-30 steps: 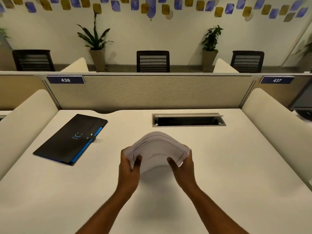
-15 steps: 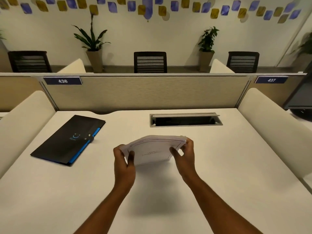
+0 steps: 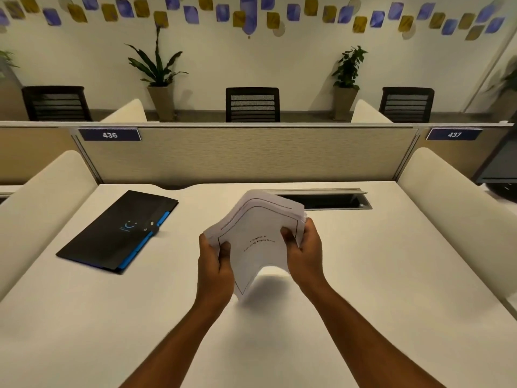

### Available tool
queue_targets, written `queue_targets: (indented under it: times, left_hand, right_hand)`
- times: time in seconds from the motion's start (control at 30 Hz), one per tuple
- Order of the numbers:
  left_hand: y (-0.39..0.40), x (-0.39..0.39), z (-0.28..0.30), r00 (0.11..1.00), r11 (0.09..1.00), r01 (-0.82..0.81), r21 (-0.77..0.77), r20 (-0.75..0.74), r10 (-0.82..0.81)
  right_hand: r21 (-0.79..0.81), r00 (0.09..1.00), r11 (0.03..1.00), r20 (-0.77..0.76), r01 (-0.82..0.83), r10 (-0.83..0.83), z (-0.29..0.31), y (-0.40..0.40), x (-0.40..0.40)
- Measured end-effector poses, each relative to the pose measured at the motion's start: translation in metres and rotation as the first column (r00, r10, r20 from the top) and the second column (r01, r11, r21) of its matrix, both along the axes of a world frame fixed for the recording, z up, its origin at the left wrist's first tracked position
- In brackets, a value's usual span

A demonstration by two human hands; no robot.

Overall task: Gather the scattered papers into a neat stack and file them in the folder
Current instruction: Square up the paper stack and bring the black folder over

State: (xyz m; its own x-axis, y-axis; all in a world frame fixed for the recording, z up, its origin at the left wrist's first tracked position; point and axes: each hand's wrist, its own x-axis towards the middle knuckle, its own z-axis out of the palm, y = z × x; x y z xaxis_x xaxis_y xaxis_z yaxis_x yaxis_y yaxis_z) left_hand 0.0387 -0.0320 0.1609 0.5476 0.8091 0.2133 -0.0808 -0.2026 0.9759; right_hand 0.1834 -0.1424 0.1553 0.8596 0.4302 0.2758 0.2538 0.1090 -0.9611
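Note:
Both hands hold a stack of white papers (image 3: 258, 236) above the middle of the white desk (image 3: 363, 275). My left hand (image 3: 214, 268) grips the stack's left edge, thumb on top. My right hand (image 3: 303, 250) grips the right edge the same way. The sheets bow upward between the hands, and the top page shows a thin border and small printed text. A closed black folder (image 3: 117, 229) with a blue edge strip lies flat on the desk to the left, apart from both hands.
A cable slot (image 3: 330, 200) with a raised lid is cut into the desk behind the papers. A beige partition (image 3: 246, 152) stands at the back, and padded cream dividers (image 3: 458, 208) flank both sides. Chairs and potted plants line the far wall.
The stack went from bowed, to tilted flat and low, to raised and bowed again with its near edge curling down. Both hands kept their grip throughout.

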Motion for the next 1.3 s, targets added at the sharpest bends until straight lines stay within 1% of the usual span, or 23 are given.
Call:
queue_targets:
  times: [0.07,0.13,0.2,0.27,0.3,0.4,0.47,0.53,0.6,0.63,0.67,0.7,0.73,0.8,0.83,0.87,0.93,1.03,1.13,1.17,1.23,1.3]
  left_hand:
    - [0.0,-0.003,0.005,0.999,1.0,-0.012,0.005,0.039,0.012]
    - [0.003,-0.007,0.003,0.999,0.999,-0.025,0.021,0.04,0.024]
    - [0.003,-0.008,-0.008,0.999,1.0,-0.026,0.012,-0.021,0.027]
    - [-0.001,-0.006,-0.02,0.996,0.999,-0.021,-0.032,-0.091,0.018]
    - [-0.002,-0.005,-0.023,0.994,0.999,-0.018,-0.035,-0.107,0.015]
    - [0.002,-0.005,-0.023,0.997,0.999,-0.046,-0.02,-0.065,0.044]
    - [-0.003,-0.01,-0.026,0.999,0.998,-0.035,-0.045,-0.036,0.034]
    - [-0.018,-0.011,-0.035,0.998,0.995,0.014,-0.098,-0.068,-0.02]
    - [-0.029,-0.011,-0.043,0.996,0.993,0.019,-0.115,-0.085,-0.029]
    - [-0.029,-0.012,-0.046,0.998,0.992,-0.015,-0.123,-0.068,0.007]
    - [-0.026,-0.013,-0.048,0.997,0.99,-0.066,-0.126,-0.046,0.061]
    - [-0.023,-0.015,-0.05,0.994,0.987,-0.107,-0.123,-0.029,0.104]
    - [-0.02,-0.016,-0.052,0.994,0.988,-0.113,-0.108,-0.026,0.111]
    - [-0.021,-0.017,-0.056,0.998,0.998,-0.026,-0.065,-0.052,0.023]
    - [-0.023,-0.016,-0.056,0.998,0.999,0.013,-0.046,-0.067,-0.016]
    - [-0.024,-0.014,-0.053,0.997,0.999,0.018,-0.04,-0.078,-0.021]
    - [-0.026,-0.009,-0.045,0.998,0.997,-0.021,-0.079,-0.052,0.016]
    - [-0.028,-0.01,-0.04,0.999,0.996,-0.003,-0.09,-0.046,-0.001]
    - [-0.013,-0.015,-0.039,0.999,0.99,-0.051,-0.135,0.012,0.053]
    - [-0.006,-0.017,-0.036,0.997,0.989,-0.064,-0.135,0.031,0.069]
    - [-0.004,-0.017,-0.031,0.999,0.991,-0.039,-0.124,0.021,0.042]
    - [-0.012,-0.015,-0.033,1.0,0.994,0.015,-0.112,-0.012,-0.016]
  right_hand:
    - [0.026,0.999,0.999,0.039,0.022,-0.023,0.005,-0.005,-0.002]
    - [0.016,0.999,0.999,0.033,0.03,-0.03,0.001,-0.009,-0.001]
    - [-0.062,0.999,0.998,-0.037,0.013,-0.015,-0.01,-0.009,-0.003]
    - [-0.145,0.993,0.989,-0.114,-0.003,-0.014,-0.023,-0.007,-0.01]
    - [-0.15,0.99,0.989,-0.139,0.007,-0.028,-0.027,-0.006,-0.011]
    - [-0.053,0.979,0.996,-0.182,0.078,-0.087,-0.028,-0.01,-0.009]
    - [-0.002,0.98,0.996,-0.178,0.09,-0.089,-0.031,-0.016,-0.014]
    - [-0.038,0.986,0.999,-0.163,0.034,-0.039,-0.037,-0.019,-0.026]
    - [-0.078,0.994,0.996,-0.101,-0.043,0.035,-0.041,-0.02,-0.033]
    - [-0.071,0.996,0.997,-0.079,-0.034,0.028,-0.041,-0.021,-0.031]
    - [-0.048,0.996,0.999,-0.087,0.008,-0.012,-0.04,-0.022,-0.026]
    - [-0.031,0.992,0.999,-0.116,0.043,-0.046,-0.04,-0.024,-0.022]
    - [-0.036,0.989,0.999,-0.144,0.038,-0.043,-0.039,-0.025,-0.019]
    - [-0.109,0.989,0.993,-0.14,-0.053,0.037,-0.041,-0.026,-0.019]
    - [-0.126,0.99,0.99,-0.135,-0.065,0.048,-0.042,-0.025,-0.019]
    - [-0.106,0.989,0.994,-0.145,-0.036,0.02,-0.043,-0.025,-0.018]
    - [-0.065,0.984,0.997,-0.176,0.03,-0.041,-0.044,-0.023,-0.016]
    - [-0.092,0.986,0.995,-0.164,-0.043,0.027,-0.045,-0.019,-0.025]
    - [-0.022,0.978,0.999,-0.208,0.027,-0.031,-0.038,-0.022,-0.018]
    - [0.007,0.979,0.999,-0.201,0.033,-0.031,-0.034,-0.024,-0.015]
    - [0.049,0.984,0.999,-0.177,-0.023,0.032,-0.03,-0.026,-0.016]
    - [0.027,0.978,0.994,-0.181,-0.104,0.107,-0.031,-0.024,-0.026]
